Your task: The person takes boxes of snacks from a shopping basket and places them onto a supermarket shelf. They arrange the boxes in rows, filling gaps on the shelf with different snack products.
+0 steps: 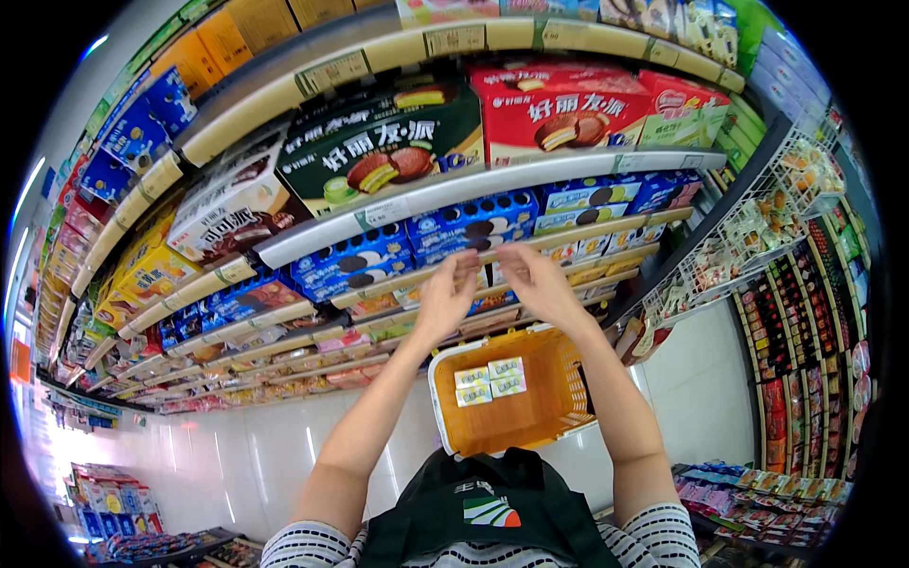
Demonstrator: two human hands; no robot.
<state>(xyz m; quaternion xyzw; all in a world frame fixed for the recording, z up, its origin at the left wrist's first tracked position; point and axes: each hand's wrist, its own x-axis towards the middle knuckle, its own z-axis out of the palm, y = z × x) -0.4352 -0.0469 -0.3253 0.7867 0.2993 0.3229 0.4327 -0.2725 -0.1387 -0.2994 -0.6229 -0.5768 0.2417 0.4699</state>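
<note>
Both my arms reach forward to the shelf of blue cookie boxes (pixel 473 227), each printed with dark sandwich cookies. My left hand (pixel 449 295) is in front of the shelf edge, its fingers slightly bent and apart, with nothing seen in it. Close to its right, my right hand (pixel 538 286) is also open, fingers angled toward the left hand. Between my forearms and below the hands is an orange plastic basket (pixel 544 417) with a pale rim. Several small white-and-yellow packs (pixel 490 381) lie together on its bottom.
Above the blue boxes, a shelf holds a dark green pie box (pixel 383 147), a red pie box (pixel 559 109) and a white-and-brown box (pixel 232 199). A wire rack (pixel 748 227) of small packets juts out at right. Pale tiled floor (pixel 275 454) lies below.
</note>
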